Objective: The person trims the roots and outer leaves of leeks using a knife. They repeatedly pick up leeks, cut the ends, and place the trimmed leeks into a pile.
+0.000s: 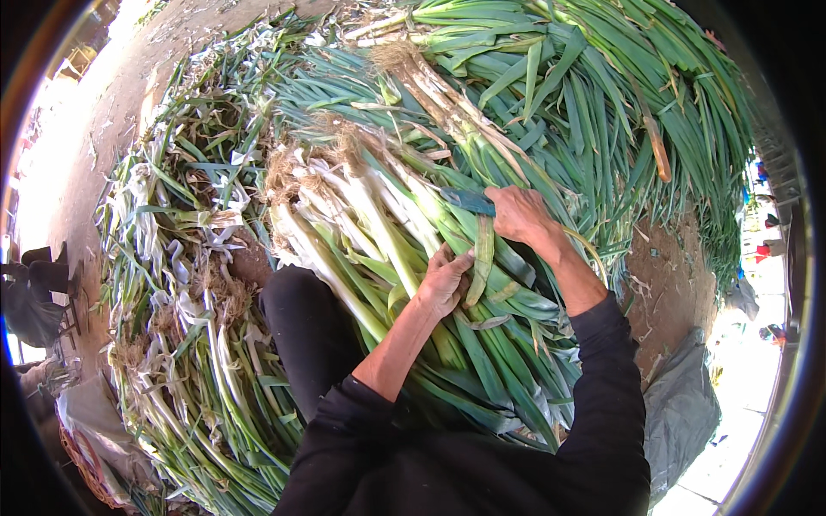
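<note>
Before me lies a row of leeks (381, 226) with hairy roots and white shanks towards the upper left. My left hand (445, 277) pinches a yellowed leek leaf (481, 261) between thumb and fingers, over the green leaves. Just above and to its right, my right hand (524, 216) is closed on a teal-handled tool (470, 201), whose tip points left over a leek; its exact kind is hard to tell. The top of the yellowed leaf meets the tool near my right fingers. More leeks (452, 109) with brown, dry outer leaves lie just beyond.
A large heap of leeks (600, 84) fills the upper right, with an orange-handled tool (657, 148) lying on it. Leek trimmings (206, 155) cover the left side. Further leeks (213, 387) lie at lower left. A grey plastic sheet (681, 400) is at the right.
</note>
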A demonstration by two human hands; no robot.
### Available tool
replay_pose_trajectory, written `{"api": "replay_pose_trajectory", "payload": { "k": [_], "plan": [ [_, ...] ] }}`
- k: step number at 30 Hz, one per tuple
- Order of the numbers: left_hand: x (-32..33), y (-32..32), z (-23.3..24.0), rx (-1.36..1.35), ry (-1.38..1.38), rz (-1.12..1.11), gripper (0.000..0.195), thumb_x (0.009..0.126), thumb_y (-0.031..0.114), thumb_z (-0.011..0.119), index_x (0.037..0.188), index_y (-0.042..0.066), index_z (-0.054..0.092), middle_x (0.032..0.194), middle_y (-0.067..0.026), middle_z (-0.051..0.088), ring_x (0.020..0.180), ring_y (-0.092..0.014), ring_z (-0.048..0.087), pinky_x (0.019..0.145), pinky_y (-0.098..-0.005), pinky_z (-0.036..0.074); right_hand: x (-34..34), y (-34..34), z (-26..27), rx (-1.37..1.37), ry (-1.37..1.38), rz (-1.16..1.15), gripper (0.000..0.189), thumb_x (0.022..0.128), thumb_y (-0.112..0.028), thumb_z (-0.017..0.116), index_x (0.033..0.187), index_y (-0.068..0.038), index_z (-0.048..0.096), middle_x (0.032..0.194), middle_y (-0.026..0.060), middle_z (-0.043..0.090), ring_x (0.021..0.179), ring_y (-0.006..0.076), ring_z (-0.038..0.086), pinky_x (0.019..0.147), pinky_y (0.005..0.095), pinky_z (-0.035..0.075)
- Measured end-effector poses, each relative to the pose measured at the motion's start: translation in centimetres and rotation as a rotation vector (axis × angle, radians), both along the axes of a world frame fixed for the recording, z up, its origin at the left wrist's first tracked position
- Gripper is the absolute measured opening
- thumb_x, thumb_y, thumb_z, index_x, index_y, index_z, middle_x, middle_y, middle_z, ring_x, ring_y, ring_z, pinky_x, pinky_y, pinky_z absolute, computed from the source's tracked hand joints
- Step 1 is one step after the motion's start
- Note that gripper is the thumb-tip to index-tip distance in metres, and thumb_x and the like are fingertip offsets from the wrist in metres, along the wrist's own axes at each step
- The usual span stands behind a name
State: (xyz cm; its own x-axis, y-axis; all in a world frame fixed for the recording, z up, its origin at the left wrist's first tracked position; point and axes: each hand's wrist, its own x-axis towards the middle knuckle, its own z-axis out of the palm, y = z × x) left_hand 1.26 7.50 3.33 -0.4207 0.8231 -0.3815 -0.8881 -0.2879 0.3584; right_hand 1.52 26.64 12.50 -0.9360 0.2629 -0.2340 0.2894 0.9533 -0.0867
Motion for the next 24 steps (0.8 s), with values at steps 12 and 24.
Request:
{"api": "replay_pose_trajectory", "payload": {
  "k": [12,24],
  "plan": [
    [7.6,-3.7,2.3,0.032,0.015,0.023,0.037,0.1,0.006,0.068,0.131,-0.001,0.049,0.114,-0.0151,0.07,0.097,-0.027,0.073,0.086,-0.0429,0.064,10.9,-1.7,11.4,-0.157,-0.048,-0.012,0.019,0.084,-0.007,0.061,0.101,-0.008,0.068,0.086,0.0169,0.073,0.084,0.0413,0.07,0.074,0.0501,0.053],
    [7.5,-3.6,1.9,-0.034,0.027,-0.038,0.032,0.101,0.008,0.066,0.129,0.0,0.051,0.113,-0.0158,0.071,0.101,-0.03,0.073,0.09,-0.0461,0.064,3.9,-4.0,2.0,-0.039,0.017,-0.01,0.019,0.082,-0.004,0.059,0.098,-0.003,0.068,0.093,0.0258,0.072,0.092,0.045,0.07,0.081,0.0543,0.052]
  ]
}}
